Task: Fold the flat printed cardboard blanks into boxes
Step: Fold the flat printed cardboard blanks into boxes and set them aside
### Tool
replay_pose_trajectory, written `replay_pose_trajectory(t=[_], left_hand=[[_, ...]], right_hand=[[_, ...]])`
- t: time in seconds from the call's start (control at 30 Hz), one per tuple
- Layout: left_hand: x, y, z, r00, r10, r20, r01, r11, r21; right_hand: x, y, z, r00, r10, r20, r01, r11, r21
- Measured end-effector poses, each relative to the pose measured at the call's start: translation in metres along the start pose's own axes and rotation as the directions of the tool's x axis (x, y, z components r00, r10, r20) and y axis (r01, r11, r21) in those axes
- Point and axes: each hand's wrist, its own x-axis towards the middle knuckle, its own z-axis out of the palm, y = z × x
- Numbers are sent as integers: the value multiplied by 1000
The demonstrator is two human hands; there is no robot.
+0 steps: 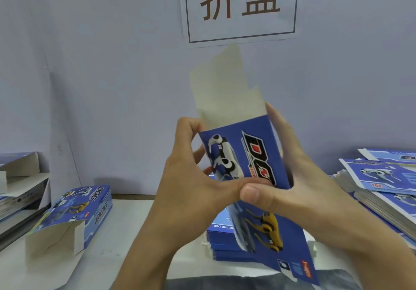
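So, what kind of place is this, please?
Probably a packing or box-folding workstation. A wall sign carries two large characters above a white table. Stacks of flat printed blanks lie at the right, a folded box at the left, and both hands hold a blue blank.

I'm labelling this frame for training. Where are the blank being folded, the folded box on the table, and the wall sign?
blank being folded (pixel 245 154), head view, on its blue printed front panel.
folded box (pixel 76 213), head view, on its printed top face.
wall sign (pixel 240 4), head view, between the two characters.
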Motion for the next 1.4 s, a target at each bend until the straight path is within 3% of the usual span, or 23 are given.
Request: replay_pose_trajectory(t=[0.2,0.37,0.43,0.57,0.7,0.83,0.9,1.1,1.27,1.4], left_hand=[[-1,3,10,998,34,-49,-33,999,19],[-3,-8,6,999,-35,18,37,995,-91],[-4,-13,1,994,-106,-16,103,987,-127],[-5,-24,4,969,-244,37,247,963,-108],[-5,-26,13,972,-216,94,228,964,-141],[-3,-29,11,979,-199,-47,196,979,-50],[-2,-33,12,972,-200,-121,203,979,13],[1,-40,22,954,-178,-239,163,983,-81],[3,-38,8,894,-306,-326,248,946,-209],[4,-36,0,870,-198,-452,119,973,-197]], right_hand=[[1,17,-10,990,-33,-140,43,997,67],[-1,19,-11,976,-57,-210,83,990,114],[-1,22,-17,962,-74,-264,114,984,140],[10,32,-22,972,35,-231,-14,996,91],[6,35,-12,976,29,-217,32,962,273],[12,48,-3,897,63,-439,54,967,249],[14,58,-2,871,91,-483,27,972,232],[13,62,8,908,75,-413,-4,985,170],[12,59,21,928,5,-374,45,991,127],[14,59,35,960,-42,-276,68,994,83]])
